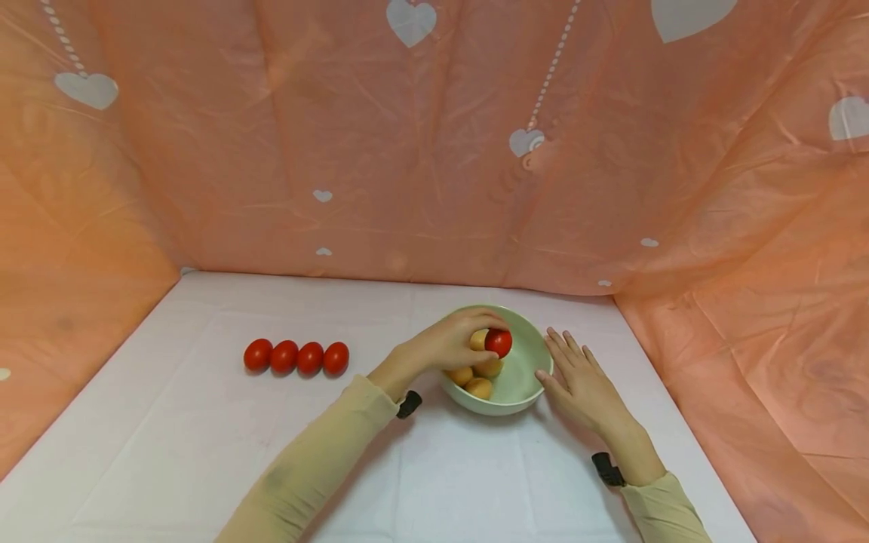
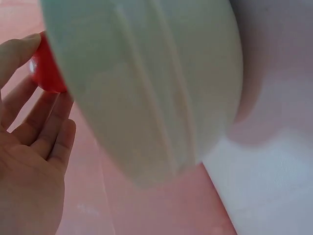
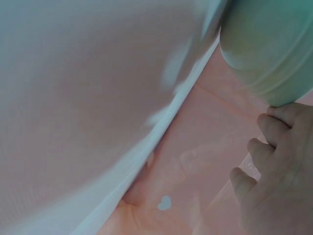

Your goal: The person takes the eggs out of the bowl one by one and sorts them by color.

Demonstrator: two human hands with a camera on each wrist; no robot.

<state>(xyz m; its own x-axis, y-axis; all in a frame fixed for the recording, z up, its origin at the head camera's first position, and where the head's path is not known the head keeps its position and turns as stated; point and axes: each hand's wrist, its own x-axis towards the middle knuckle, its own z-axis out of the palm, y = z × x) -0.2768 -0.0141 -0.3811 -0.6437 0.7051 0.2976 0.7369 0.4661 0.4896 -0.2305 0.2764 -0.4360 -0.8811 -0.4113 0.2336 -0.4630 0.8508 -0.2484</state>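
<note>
Over the left part of a pale green bowl (image 1: 523,369), my left hand (image 1: 451,341) pinches a red egg-shaped tomato (image 1: 498,343) between thumb and fingers. The left wrist view shows the same tomato (image 2: 46,68) at the fingertips, partly behind the bowl's wall (image 2: 146,98). Several yellowish-brown roundish items (image 1: 479,388) lie in the bowl beneath that hand, some of them hidden by it. My right hand (image 1: 584,385) has its fingers extended at the bowl's right side. In the right wrist view, its fingertips touch the bowl (image 3: 274,58).
Several red tomatoes (image 1: 310,359) form a close row on the white-covered table (image 1: 170,452), left of the bowl. Orange-pink sheeting (image 1: 407,151) with pale hearts hangs behind the table and along both sides.
</note>
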